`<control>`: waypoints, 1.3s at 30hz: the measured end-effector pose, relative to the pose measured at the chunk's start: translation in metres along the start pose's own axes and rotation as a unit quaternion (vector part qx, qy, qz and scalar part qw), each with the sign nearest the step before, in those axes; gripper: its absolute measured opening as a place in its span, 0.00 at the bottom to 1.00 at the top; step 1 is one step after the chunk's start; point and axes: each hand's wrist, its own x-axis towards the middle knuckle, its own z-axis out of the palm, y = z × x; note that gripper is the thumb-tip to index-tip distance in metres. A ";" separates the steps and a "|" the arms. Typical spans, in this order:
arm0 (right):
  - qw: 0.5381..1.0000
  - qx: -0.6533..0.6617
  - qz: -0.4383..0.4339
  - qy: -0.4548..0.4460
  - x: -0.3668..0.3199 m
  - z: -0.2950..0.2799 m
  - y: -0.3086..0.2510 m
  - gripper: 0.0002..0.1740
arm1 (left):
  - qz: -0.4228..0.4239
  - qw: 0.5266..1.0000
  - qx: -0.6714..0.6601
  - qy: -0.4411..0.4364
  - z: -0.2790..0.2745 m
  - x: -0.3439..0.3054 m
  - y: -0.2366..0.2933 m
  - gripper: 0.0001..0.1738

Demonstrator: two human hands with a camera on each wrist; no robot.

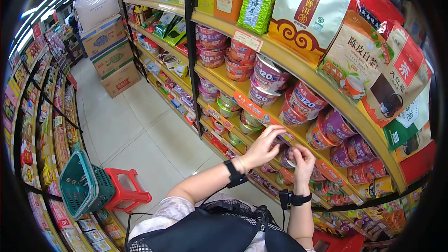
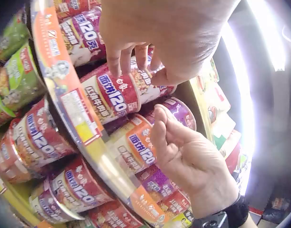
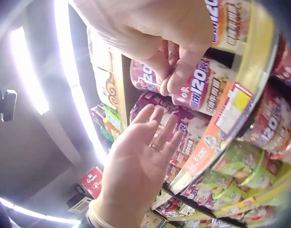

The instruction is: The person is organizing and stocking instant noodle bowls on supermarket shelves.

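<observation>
Both hands are raised at a shelf of stacked instant noodle cups [image 1: 305,100]. The left hand [image 1: 261,149] is near the shelf's front edge, its fingers extended and slightly bent, holding nothing; its palm faces the cups in the right wrist view [image 3: 136,164]. To its right, the right hand [image 1: 303,161] has curled fingers, with the thumb brought against the fingertips. Nothing shows between them in the left wrist view. A red noodle cup [image 2: 110,92] stands behind the hands. A price label [image 2: 81,116] with a yellow patch sits on the orange shelf strip [image 3: 202,154].
Bags of tea [image 1: 310,14] line the shelf above. A green basket [image 1: 86,184] and a red stool [image 1: 128,189] stand at the left, beside another shelf row [image 1: 42,126]. Stacked cartons [image 1: 109,56] stand farther down the tiled aisle [image 1: 154,126]. Part of something red [image 1: 338,241] shows at the lower right.
</observation>
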 end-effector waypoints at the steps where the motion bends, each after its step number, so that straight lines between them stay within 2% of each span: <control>1: 1.000 0.000 0.003 0.002 -0.006 -0.005 0.010 0.08 | -0.017 1.000 0.002 -0.011 -0.005 -0.012 -0.009 0.23; 3: 0.999 -0.009 0.035 0.039 -0.018 -0.009 0.024 0.04 | -0.115 0.992 -0.051 0.007 -0.028 -0.048 -0.029 0.22; 4: 0.997 -0.029 0.035 0.056 -0.021 -0.003 0.022 0.05 | -0.098 0.995 -0.008 0.004 -0.031 -0.052 -0.032 0.22; 5: 0.997 -0.030 0.038 0.059 -0.025 -0.006 0.025 0.05 | -0.146 0.989 -0.018 0.014 -0.040 -0.064 -0.037 0.21; 8: 0.994 0.059 0.050 0.074 -0.040 -0.012 0.023 0.20 | -0.211 0.973 -0.033 0.081 -0.059 -0.085 -0.064 0.19; 9: 0.994 0.058 0.050 0.076 -0.041 -0.014 0.022 0.20 | -0.230 0.968 -0.024 0.100 -0.068 -0.080 -0.072 0.19; 10: 0.991 0.094 0.058 0.072 -0.043 -0.016 0.022 0.21 | -0.195 0.975 0.006 0.107 -0.068 -0.081 -0.074 0.19; 12: 0.989 0.119 0.065 0.060 -0.047 -0.016 0.019 0.21 | -0.198 0.965 -0.040 0.166 -0.085 -0.058 -0.104 0.18; 14: 0.990 0.088 0.066 0.092 -0.053 -0.013 0.024 0.20 | -0.193 0.959 0.043 0.202 -0.117 -0.011 -0.098 0.14; 15: 0.989 0.057 0.068 0.122 -0.057 -0.011 0.025 0.19 | -0.129 0.961 0.061 0.238 -0.127 0.011 -0.126 0.14; 16: 0.988 0.055 0.065 0.128 -0.061 -0.010 0.024 0.19 | -0.192 0.956 0.066 0.212 -0.142 0.035 -0.138 0.16; 17: 0.988 0.041 0.062 0.137 -0.065 -0.008 0.022 0.18 | -0.175 0.950 0.146 0.216 -0.153 0.060 -0.139 0.20; 18: 0.987 0.026 0.061 0.145 -0.070 -0.007 0.020 0.17 | -0.168 0.952 0.133 0.218 -0.161 0.083 -0.133 0.22; 19: 0.987 0.026 0.054 0.149 -0.072 -0.007 0.017 0.17 | -0.204 0.951 0.115 0.202 -0.172 0.106 -0.132 0.25; 20: 0.985 0.027 0.068 0.155 -0.077 -0.008 0.014 0.14 | -0.235 0.944 0.093 0.212 -0.178 0.126 -0.155 0.25; 21: 0.983 0.028 0.082 0.161 -0.083 -0.010 0.013 0.12 | -0.268 0.947 0.030 0.178 -0.182 0.142 -0.196 0.26; 23: 0.982 0.018 0.080 0.172 -0.101 -0.025 0.020 0.11 | -0.410 0.881 -0.133 0.194 -0.176 0.148 -0.187 0.26; 24: 0.977 0.032 0.084 0.191 -0.109 -0.032 0.025 0.12 | -0.408 0.882 -0.136 0.191 -0.175 0.152 -0.196 0.26; 26: 0.968 0.042 0.093 0.230 -0.120 -0.037 0.029 0.12 | -0.369 0.882 -0.072 0.284 -0.170 0.158 -0.207 0.25; 27: 0.966 0.039 0.092 0.239 -0.126 -0.039 0.030 0.12 | -0.372 0.883 -0.077 0.276 -0.166 0.160 -0.207 0.25; 30: 0.967 0.032 0.080 0.239 -0.133 -0.039 0.034 0.12 | -0.276 0.886 -0.083 0.363 -0.166 0.167 -0.203 0.20; 33: 0.959 0.034 0.078 0.269 -0.137 -0.034 0.033 0.14 | -0.276 0.872 -0.138 0.379 -0.167 0.166 -0.183 0.18; 35: 0.956 0.037 0.085 0.277 -0.141 -0.033 0.035 0.15 | -0.273 0.880 -0.121 0.369 -0.165 0.158 -0.182 0.18; 37: 0.957 0.039 0.087 0.275 -0.140 -0.032 0.036 0.14 | -0.246 0.864 -0.210 0.385 -0.163 0.148 -0.168 0.16; 39: 0.959 0.037 0.090 0.266 -0.135 -0.032 0.036 0.14 | -0.251 0.866 -0.197 0.384 -0.164 0.140 -0.178 0.15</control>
